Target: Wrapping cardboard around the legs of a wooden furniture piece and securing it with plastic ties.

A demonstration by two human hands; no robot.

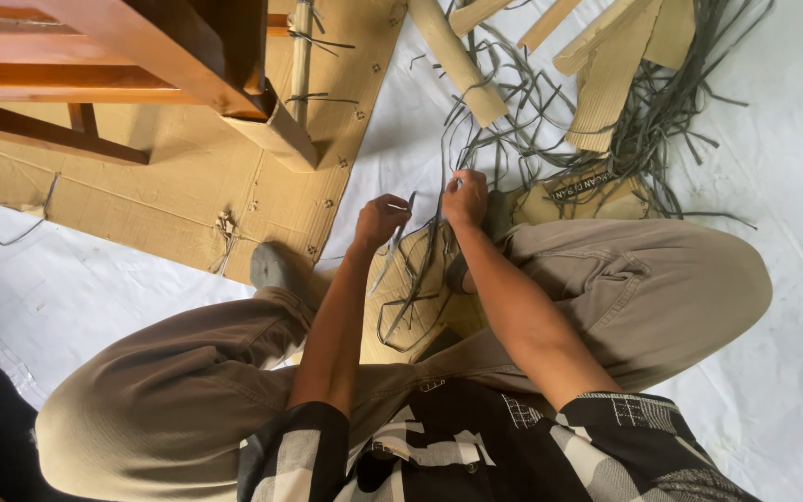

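Honestly, working with strapping like this is all about keeping the strand under tension. The person sits cross-legged on a white sheet [773, 390], and both hands meet just above the lap. The left hand [380, 219] is curled closed, and what looks like a thin metal tool [392, 244], maybe scissors or a blade, pokes down from it; too small to tell which. The right hand [465, 197] has its fingers pinched tight on a dark strap [439, 244], which runs from that pinch down over a piece of cardboard [411, 307] lying across the legs and loops there.

My take on doing this bit well: keep the right-hand pinch high and the strap taut so the tool meets a straight strand, not a slack one. Work away from the knee and the other wrist, since the two hands are nearly touching. Seems smart to separate that one strand from the loops beneath first.

The big tangle of loose straps [643, 121] sits ahead on the right among cardboard offcuts [611, 79], and a wooden furniture frame [141, 46] stands on a flattened cardboard sheet [169, 186] to the left.
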